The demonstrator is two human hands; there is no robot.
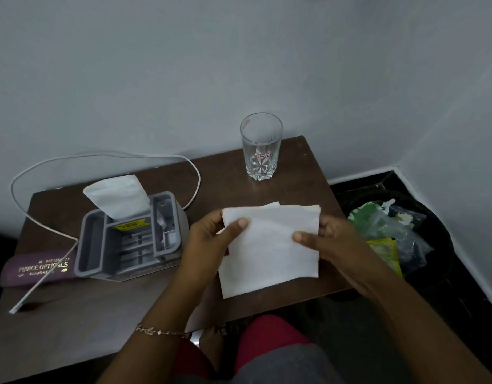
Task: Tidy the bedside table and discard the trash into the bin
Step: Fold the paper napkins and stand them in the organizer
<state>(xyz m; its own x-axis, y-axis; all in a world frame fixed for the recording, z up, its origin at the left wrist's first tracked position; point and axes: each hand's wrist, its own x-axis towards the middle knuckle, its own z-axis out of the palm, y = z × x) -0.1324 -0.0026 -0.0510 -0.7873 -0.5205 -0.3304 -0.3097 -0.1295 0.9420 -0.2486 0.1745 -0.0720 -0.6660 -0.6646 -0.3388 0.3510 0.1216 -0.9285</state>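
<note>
Tissue [271, 252], white, folded, roughly square

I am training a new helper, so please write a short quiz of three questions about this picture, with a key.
1. True or false: the glass stands upright on the table.
2. What do the left hand and the right hand hold together? A) a tissue B) a spoon C) a book
3. Fill in the missing word: seen from the person, the bin stands to the ___ of the table.

Key: 1 true; 2 A; 3 right.
</note>
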